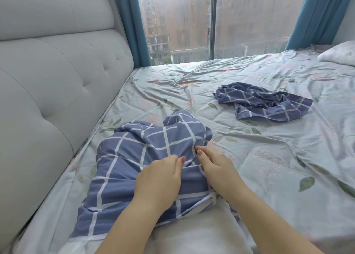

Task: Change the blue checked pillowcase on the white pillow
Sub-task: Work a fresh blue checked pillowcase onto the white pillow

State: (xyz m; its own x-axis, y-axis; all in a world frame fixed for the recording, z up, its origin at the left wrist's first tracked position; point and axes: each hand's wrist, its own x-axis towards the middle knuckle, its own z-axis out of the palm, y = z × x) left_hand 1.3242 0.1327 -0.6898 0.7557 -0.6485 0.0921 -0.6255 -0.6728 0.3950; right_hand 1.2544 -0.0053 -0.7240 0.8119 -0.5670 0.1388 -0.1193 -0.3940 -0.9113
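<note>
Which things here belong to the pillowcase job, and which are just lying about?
Job: checked pillowcase, gripped by left hand and right hand; white pillow inside it; probably the crumpled case beyond.
Lying about: far pillow, floral sheet, headboard, curtains.

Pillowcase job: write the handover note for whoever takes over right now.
Left hand: grips bunched fabric of the blue checked pillowcase.
Right hand: pinches the same fabric beside it.
White pillow: far part inside the case, near end bare.
Second checked pillowcase: crumpled, lying apart on the floral sheet.
Done: probably old case off, fresh one partly on.
Left: pull it over the near end and smooth it.
</note>
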